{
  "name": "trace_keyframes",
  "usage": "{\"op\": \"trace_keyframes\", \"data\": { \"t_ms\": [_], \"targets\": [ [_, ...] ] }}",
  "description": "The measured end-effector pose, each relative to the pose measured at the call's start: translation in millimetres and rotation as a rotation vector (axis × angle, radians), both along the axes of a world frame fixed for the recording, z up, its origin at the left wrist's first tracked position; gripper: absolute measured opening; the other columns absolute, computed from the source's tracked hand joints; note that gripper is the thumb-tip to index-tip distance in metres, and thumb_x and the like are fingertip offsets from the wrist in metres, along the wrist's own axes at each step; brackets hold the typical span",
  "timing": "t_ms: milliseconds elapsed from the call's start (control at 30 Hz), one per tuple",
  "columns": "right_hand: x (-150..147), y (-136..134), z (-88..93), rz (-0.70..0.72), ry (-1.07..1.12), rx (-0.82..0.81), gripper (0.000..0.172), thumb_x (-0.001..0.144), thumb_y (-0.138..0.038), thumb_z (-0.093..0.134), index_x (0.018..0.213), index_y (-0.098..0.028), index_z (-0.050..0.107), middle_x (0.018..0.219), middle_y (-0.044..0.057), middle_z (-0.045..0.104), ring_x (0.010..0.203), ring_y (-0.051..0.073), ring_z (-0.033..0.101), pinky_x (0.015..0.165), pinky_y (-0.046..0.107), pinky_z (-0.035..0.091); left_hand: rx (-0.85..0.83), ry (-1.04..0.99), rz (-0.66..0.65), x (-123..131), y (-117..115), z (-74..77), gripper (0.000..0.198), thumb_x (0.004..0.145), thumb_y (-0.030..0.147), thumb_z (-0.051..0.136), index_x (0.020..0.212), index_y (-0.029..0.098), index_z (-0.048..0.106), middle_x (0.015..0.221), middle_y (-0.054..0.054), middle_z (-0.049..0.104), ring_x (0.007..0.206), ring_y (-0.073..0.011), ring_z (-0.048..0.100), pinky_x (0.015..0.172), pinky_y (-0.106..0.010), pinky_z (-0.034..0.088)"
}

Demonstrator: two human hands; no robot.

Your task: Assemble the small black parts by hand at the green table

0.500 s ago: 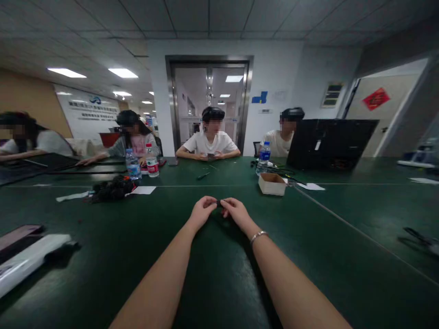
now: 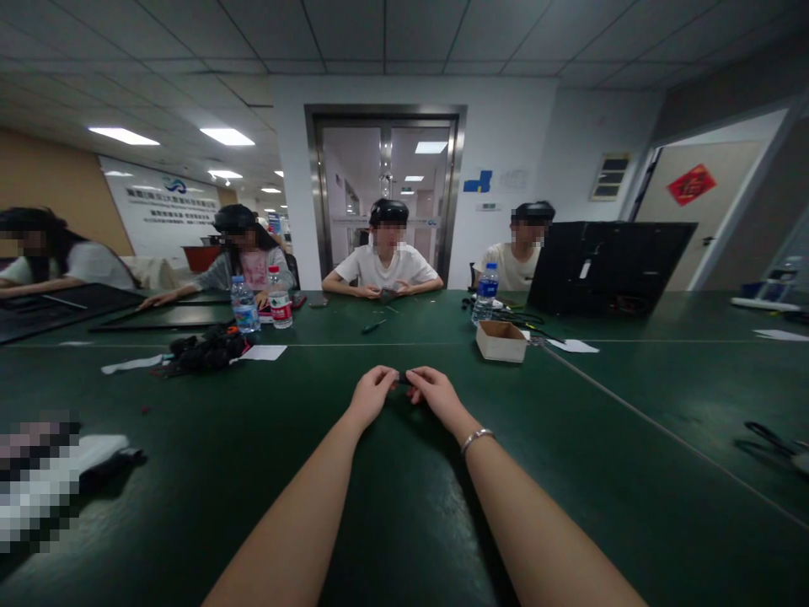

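Note:
Between my two hands is a small dark object (image 2: 403, 378), too small and too far off to name its kind. The fingers of my left hand (image 2: 372, 393) pinch its left end. My right hand (image 2: 433, 391) pinches the right end between thumb and fingers, with the other fingers curled beneath. Both hands are held together just above the green table (image 2: 404, 497). A silver bracelet (image 2: 476, 439) circles my right wrist. The parts of the object under my fingertips are hidden.
A small open cardboard box (image 2: 501, 344) stands ahead to the right, near a water bottle (image 2: 486, 292) and a black monitor (image 2: 610, 268). A screwdriver (image 2: 373, 325) lies farther off. Left are a black cable bundle (image 2: 206, 350) and two bottles (image 2: 279, 299). Several people sit around.
My hands have barely moved; a little more of the small dark object shows between my fingertips. Across the table, a person's hands and head have shifted slightly.

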State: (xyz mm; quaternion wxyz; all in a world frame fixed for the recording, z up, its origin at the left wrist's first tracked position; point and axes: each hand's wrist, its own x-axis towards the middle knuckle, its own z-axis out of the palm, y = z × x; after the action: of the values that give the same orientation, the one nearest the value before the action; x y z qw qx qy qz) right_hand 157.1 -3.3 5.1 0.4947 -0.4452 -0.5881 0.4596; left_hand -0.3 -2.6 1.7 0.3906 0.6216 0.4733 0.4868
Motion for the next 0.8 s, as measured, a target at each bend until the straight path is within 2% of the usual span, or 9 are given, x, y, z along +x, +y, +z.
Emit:
{"op": "trace_keyframes", "data": {
  "t_ms": [133,300,467,600,800],
  "targets": [
    [0.5,-1.3,1.8,0.003,-0.007,-0.007,0.027,0.075,-0.038,0.063,0.085,-0.014,0.061,0.058,-0.001,0.061,0.047,0.009,0.053,0.052,0.021,0.042,-0.009,-0.034,-0.017,-0.7,-3.5,5.1,0.022,0.077,0.030,0.055,0.091,0.016,0.064,0.091,-0.007,0.066,0.083,-0.0175,0.060,0.078,-0.030,0.046],
    [1.0,-0.6,0.7,0.012,-0.003,-0.008,0.027,0.076,-0.039,0.063,0.087,-0.014,0.061,0.059,-0.001,0.061,0.048,0.009,0.054,0.053,0.021,0.043,0.011,-0.076,-0.027,-1.6,-4.6,8.9,0.017,0.072,0.024,0.059,0.086,0.016,0.065,0.092,-0.007,0.067,0.088,-0.0192,0.061,0.083,-0.033,0.045],
    [0.6,-0.1,0.3,0.004,0.003,-0.004,0.026,0.076,-0.038,0.063,0.085,-0.014,0.061,0.058,-0.001,0.060,0.047,0.009,0.054,0.051,0.021,0.042,-0.045,-0.118,0.016,-1.5,-5.4,11.0,0.020,0.074,0.023,0.054,0.089,0.017,0.065,0.096,-0.007,0.067,0.090,-0.0193,0.061,0.081,-0.033,0.046],
    [0.7,1.7,-0.5,0.008,0.003,0.009,0.026,0.076,-0.038,0.062,0.084,-0.014,0.061,0.057,-0.001,0.060,0.045,0.009,0.053,0.050,0.021,0.041,-0.081,-0.108,0.032,-1.1,-4.9,10.8,0.019,0.073,0.021,0.054,0.088,0.017,0.065,0.095,-0.006,0.067,0.089,-0.0194,0.061,0.078,-0.032,0.046],
    [1.4,-0.3,1.1,0.013,0.002,0.012,0.028,0.075,-0.039,0.063,0.086,-0.014,0.062,0.059,-0.001,0.062,0.047,0.009,0.054,0.051,0.021,0.042,-0.058,-0.131,0.015,-1.7,-3.2,8.0,0.019,0.070,0.019,0.057,0.087,0.017,0.065,0.093,-0.007,0.067,0.091,-0.0191,0.061,0.085,-0.034,0.045]
  ]
}}
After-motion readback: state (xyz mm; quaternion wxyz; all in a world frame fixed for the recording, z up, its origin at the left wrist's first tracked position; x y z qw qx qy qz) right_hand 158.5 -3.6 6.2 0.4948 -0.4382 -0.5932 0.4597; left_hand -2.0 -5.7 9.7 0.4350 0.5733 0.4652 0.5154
